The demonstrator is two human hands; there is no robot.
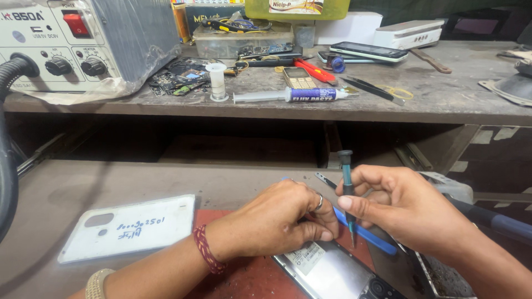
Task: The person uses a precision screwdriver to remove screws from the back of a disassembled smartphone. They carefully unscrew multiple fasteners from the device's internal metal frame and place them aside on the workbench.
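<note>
Our right hand (407,207) fingers pinch the upright screwdriver (348,191); our left hand (274,221) fingers curl closed, pressing the opened phone (327,271).

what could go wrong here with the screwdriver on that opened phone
1. The right hand holds the small screwdriver upright, its thin tip close to the left hand fingers; a slip could likely jab them.
2. The opened phone lies at the near edge of the red mat, steadied only by the left hand, so it might shift.
3. The blue pry tool lies right under the tip and could get knocked.
</note>
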